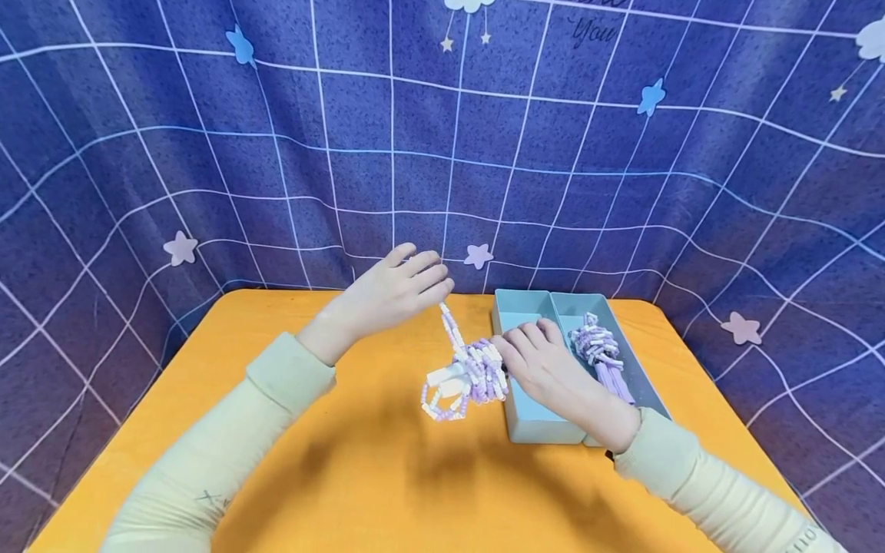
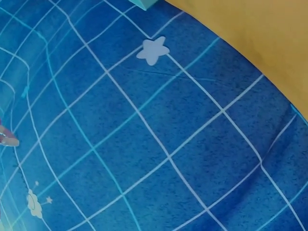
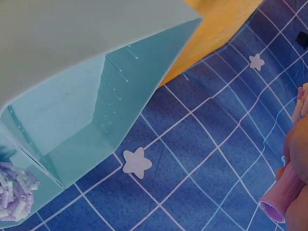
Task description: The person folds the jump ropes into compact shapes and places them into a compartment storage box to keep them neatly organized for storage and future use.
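A bundled jump rope of white and lilac beads hangs above the orange table, a loop drooping at its left beside a whitish handle-like piece. My right hand grips the bundle from the right. In the right wrist view, a lilac handle with a hollow flared end shows under that hand's fingers. Up and to the left, my left hand pinches a taut strand drawn out of the bundle; its fingertips partly hide the strand's end. Only a small pinkish shape shows at the left wrist view's edge, too little to tell.
A blue-grey box with two compartments stands at the right, under my right forearm. In its right compartment lies a second beaded bundle with lilac handles. Behind the orange table hangs a blue gridded curtain with stars.
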`<state>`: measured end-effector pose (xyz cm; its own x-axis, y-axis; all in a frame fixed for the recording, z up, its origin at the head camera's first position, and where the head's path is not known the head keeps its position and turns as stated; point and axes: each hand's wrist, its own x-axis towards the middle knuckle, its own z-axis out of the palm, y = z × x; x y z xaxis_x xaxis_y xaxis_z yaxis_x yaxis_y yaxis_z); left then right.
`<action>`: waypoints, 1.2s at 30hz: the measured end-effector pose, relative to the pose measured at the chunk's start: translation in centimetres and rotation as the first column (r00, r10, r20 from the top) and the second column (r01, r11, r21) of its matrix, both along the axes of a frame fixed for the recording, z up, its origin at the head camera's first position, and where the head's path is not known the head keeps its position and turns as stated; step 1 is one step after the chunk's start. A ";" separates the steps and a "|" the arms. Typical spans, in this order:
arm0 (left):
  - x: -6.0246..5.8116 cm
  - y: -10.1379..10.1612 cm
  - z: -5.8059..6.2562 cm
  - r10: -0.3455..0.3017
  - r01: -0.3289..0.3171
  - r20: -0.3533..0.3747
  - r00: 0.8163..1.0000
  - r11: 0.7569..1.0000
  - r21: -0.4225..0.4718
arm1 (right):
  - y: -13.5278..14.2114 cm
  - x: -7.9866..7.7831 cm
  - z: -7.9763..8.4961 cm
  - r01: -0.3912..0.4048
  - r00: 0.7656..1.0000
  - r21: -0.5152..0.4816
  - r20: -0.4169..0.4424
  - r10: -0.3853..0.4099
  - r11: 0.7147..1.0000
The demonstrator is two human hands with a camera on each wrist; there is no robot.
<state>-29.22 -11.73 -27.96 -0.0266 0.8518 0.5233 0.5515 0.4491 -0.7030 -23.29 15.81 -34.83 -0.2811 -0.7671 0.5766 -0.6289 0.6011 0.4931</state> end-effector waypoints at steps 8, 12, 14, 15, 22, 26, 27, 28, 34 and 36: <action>-0.8 -0.9 -0.1 -0.193 0.188 0.048 0.980 0.979 0.081 | 0.3 0.1 0.1 -0.029 0.999 0.006 0.017 0.029 1.000; -1.3 -1.4 -0.4 -0.223 0.219 0.026 0.974 0.970 0.110 | 0.4 0.0 -0.1 -0.069 0.997 -0.017 0.024 0.069 0.998; -1.5 -1.6 -0.5 -0.236 0.235 -0.002 0.972 0.966 0.105 | 0.5 0.0 -0.1 -0.069 0.997 -0.016 0.031 0.070 0.997; -1.6 -1.7 -0.5 -0.245 0.245 -0.016 0.969 0.964 0.101 | 0.5 0.0 -0.1 -0.066 0.997 -0.013 0.038 0.067 0.998; -2.5 -2.6 -0.5 -0.269 0.269 -0.013 0.963 0.960 0.079 | 0.9 0.3 0.2 -0.111 0.992 -0.013 0.056 0.112 0.994; -2.7 -3.1 -0.7 -0.232 0.231 0.023 0.972 0.971 0.058 | 1.1 0.2 0.2 -0.147 0.986 -0.050 0.065 0.150 0.988; -2.7 -3.1 -0.8 -0.219 0.217 0.033 0.975 0.975 0.051 | 1.1 0.2 0.3 -0.153 0.985 -0.059 0.070 0.157 0.987; -2.7 -3.2 -0.9 -0.212 0.210 0.037 0.977 0.977 0.047 | 1.2 0.2 0.3 -0.158 0.984 -0.066 0.071 0.163 0.985; -2.8 -2.9 -2.2 -0.212 0.211 0.058 0.976 0.977 0.018 | 1.0 0.3 0.7 -0.173 0.975 -0.141 0.114 0.190 0.975; -2.8 -2.7 -2.8 -0.218 0.218 0.063 0.974 0.976 0.009 | 0.9 0.4 1.1 -0.149 0.969 -0.184 0.169 0.181 0.971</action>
<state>-31.98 -14.44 -30.74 0.1269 0.8396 0.5281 0.6797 0.3142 -0.6629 -22.88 16.72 -33.75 -0.2718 -0.7077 0.6521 -0.7965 0.5457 0.2603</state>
